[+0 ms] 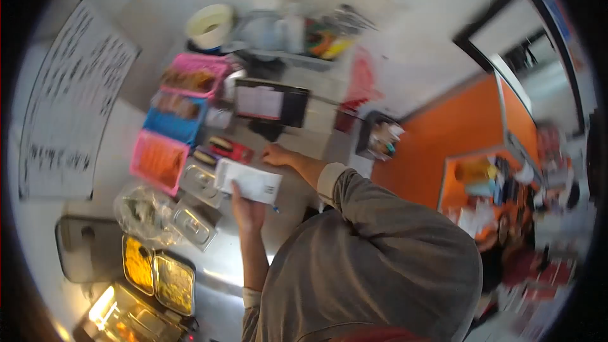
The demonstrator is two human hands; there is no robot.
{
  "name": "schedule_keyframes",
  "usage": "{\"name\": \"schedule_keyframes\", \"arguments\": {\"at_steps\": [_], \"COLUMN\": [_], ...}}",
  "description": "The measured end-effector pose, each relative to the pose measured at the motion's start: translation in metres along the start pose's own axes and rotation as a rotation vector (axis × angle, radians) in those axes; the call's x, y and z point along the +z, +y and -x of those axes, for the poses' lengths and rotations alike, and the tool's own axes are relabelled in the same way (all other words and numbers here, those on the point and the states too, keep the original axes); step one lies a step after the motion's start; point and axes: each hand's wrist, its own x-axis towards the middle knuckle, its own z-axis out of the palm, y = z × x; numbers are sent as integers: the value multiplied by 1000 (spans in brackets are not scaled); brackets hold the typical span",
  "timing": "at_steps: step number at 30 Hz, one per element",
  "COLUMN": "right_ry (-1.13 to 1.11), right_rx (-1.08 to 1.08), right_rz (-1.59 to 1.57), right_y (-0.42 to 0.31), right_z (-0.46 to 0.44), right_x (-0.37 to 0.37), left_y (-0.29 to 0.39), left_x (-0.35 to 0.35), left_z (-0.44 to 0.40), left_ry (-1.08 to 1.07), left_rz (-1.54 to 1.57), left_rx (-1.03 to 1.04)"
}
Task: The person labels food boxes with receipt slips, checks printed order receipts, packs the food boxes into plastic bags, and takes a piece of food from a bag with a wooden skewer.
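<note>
My left hand [247, 212] grips a flat white paper packet [250, 179] by its near edge. A small dark printed mark shows at one end of the packet. Beyond it, my right hand [278, 155] is low over the steel counter [288, 190], its fingers curled together. Whatever they pinch, if anything, is too blurred to make out. Close to the right fingertips lies a crumpled black thing [266, 129]. A red item with a dark oblong on it [231, 149] lies between the packet and the baskets. Under the packet's left end sits a steel pan lid [201, 183].
Pink baskets [159, 161] and a blue basket [177, 120] line the wall. Food pans [174, 284] stand at lower left beside a lit warmer [126, 320]. A clear plastic bag [142, 212] lies near another steel lid [194, 223]. A dark board with paper [272, 102] lies beyond.
</note>
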Motion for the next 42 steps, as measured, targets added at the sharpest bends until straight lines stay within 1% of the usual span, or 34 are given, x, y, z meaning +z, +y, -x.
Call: {"name": "schedule_keyframes", "arguments": {"at_steps": [2,4,5,7,9,10,12,13,16,17,18,20,22,23,24,26,27,28,30,31,34,37,40,41,42], "right_ry": [-65,-1,66,190,249,268,644,829,1223,1295,1362,1540,1668,1719,1800,1971,2040,2049,2038,1956,1816,1747,1859,1903,1890], "right_rx": [-68,-92,-98,-150,-84,-53,6,52,311,324,336,416,472,493,431,287,251,169,-15,-94,-130,-135,67,182,404], "right_rz": [-80,-245,-398,-694,-612,-566,-193,1,-112,-208,-305,-453,-772,-942,-1018,-1143,-1292,-1406,-1636,-1719,-1971,-2085,-1944,-1840,-1693], "right_y": [-32,-54,-59,-64,-91,-93,-64,-53,-48,-39,-31,-34,-17,-9,-4,1,0,6,30,35,76,90,95,94,93], "right_z": [52,118,150,219,303,342,393,421,512,540,567,616,651,660,666,679,682,686,688,691,679,673,661,662,663], "right_x": [-29,-63,-77,-105,-140,-151,-147,-144,-133,-125,-116,-97,-72,-61,-53,-45,-48,-45,-36,-35,-23,-30,-43,-48,-49], "left_y": [-5,-18,-27,-60,-100,-127,-184,-214,-297,-327,-352,-404,-476,-511,-545,-618,-649,-674,-689,-703,-725,-744,-736,-727,-727], "left_x": [-11,16,22,42,67,80,129,162,233,249,264,298,323,336,344,337,323,312,298,291,267,264,273,284,279], "left_z": [-8,-10,-13,-24,-31,-38,-16,0,48,60,78,111,137,162,192,243,264,281,303,306,284,260,261,269,270], "left_ry": [-24,50,27,-78,-175,-285,-491,-522,-672,-741,-744,-890,-1238,-1480,-1721,-1966,-2122,-2273,-2516,-2668,-2647,-2671,-2697,-2714,-2680], "left_rz": [-69,-83,-127,-202,-313,-324,-328,-398,-514,-451,-483,-539,-794,-906,-1008,-1145,-1078,-1002,-853,-939,-759,-786,-1057,-1239,-1312], "left_rx": [1,-31,-44,-139,-238,-352,-509,-553,-734,-810,-817,-853,-826,-757,-678,-600,-595,-581,-297,-67,648,178,176,182,148]}}
